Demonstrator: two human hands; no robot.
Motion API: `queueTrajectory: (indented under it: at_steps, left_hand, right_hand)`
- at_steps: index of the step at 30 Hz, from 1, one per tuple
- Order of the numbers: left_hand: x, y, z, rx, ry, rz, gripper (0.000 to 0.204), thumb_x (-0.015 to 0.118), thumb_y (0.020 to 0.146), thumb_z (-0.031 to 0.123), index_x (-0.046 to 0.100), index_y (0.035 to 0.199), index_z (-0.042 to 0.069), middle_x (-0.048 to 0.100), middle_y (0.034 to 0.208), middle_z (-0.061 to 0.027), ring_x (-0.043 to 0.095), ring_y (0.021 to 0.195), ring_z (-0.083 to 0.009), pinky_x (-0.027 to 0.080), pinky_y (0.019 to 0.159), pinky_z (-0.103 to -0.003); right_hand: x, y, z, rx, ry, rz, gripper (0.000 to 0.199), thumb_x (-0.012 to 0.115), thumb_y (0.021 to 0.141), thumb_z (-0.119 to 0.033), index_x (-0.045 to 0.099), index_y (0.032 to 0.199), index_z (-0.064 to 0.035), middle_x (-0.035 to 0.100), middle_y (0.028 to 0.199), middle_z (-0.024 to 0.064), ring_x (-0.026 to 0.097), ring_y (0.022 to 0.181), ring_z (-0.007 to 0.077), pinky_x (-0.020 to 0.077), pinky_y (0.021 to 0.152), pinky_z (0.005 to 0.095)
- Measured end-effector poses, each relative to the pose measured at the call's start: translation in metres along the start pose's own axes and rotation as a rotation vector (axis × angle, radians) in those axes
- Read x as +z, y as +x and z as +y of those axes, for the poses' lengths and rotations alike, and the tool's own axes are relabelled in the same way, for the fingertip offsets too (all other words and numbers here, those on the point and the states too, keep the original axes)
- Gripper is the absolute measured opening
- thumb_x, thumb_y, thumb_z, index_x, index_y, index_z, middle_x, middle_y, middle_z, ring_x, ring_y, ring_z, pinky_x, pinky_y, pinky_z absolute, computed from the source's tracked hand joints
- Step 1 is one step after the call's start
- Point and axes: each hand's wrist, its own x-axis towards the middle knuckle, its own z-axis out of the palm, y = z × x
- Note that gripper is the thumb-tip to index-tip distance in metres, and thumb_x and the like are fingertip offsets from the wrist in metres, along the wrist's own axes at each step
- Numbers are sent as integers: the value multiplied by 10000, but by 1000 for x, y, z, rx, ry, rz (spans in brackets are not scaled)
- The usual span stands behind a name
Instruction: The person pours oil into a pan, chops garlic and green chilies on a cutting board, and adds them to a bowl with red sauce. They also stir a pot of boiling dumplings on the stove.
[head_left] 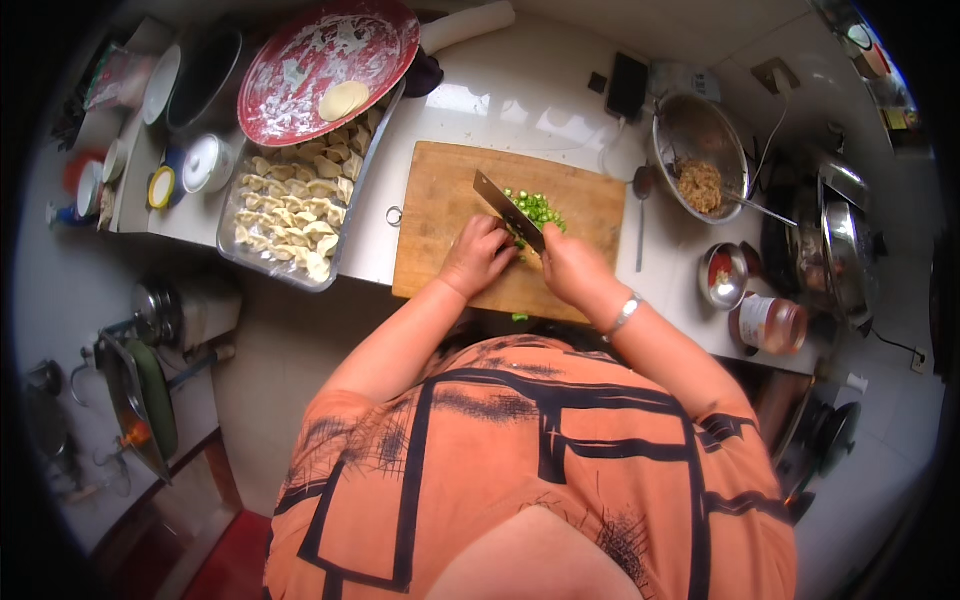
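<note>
On a wooden cutting board lies a small heap of chopped green vegetable. My right hand grips the handle of a broad kitchen knife, its blade slanting up and left over the board beside the greens. My left hand rests with curled fingers on the board, pressing on greens right next to the blade; what lies under the fingers is mostly hidden. A metal bracelet sits on my right wrist.
Left of the board is a tray of raw dumplings, with a floured red round plate above it. To the right stand a metal bowl of filling, a small metal bowl and a jar. Pots sit far right.
</note>
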Motion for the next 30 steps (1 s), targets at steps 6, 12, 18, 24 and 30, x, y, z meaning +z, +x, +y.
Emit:
queueTrajectory:
  at_steps: [6,12,18,24,30]
  left_hand:
    - [-1,-1,1,-9,-2,19,170,724,716,85,584,805,47,568,959,-125,515,927,-347,438,818,-417]
    - [1,-1,-1,-13,-22,21,176,721,715,74,585,822,39,578,977,-123,519,940,-343,439,830,-419]
    - [1,-2,-3,-17,-3,23,176,726,712,79,590,814,34,584,985,-122,525,939,-338,447,825,-413]
    - [-1,-2,2,-16,27,29,165,726,729,106,612,829,42,593,976,-116,537,944,-333,453,830,-408]
    - [-18,-9,8,-93,-72,124,122,726,747,107,649,838,79,614,990,-92,559,953,-304,464,834,-394]
  right_hand:
    - [10,0,-8,26,30,13,135,502,848,-70,488,956,9,639,755,259,633,724,440,498,655,529]
    - [-2,-1,-1,8,17,-10,136,500,845,-60,490,956,19,636,754,263,632,723,442,499,657,530]
    - [15,1,-5,34,88,25,128,498,857,-75,492,950,13,635,770,269,631,728,449,503,660,533]
    - [31,5,0,30,91,75,136,506,872,-100,490,963,0,642,792,259,632,734,446,504,656,535]
    - [26,4,-3,40,71,49,146,515,866,-98,488,971,0,649,821,248,638,751,434,510,662,526]
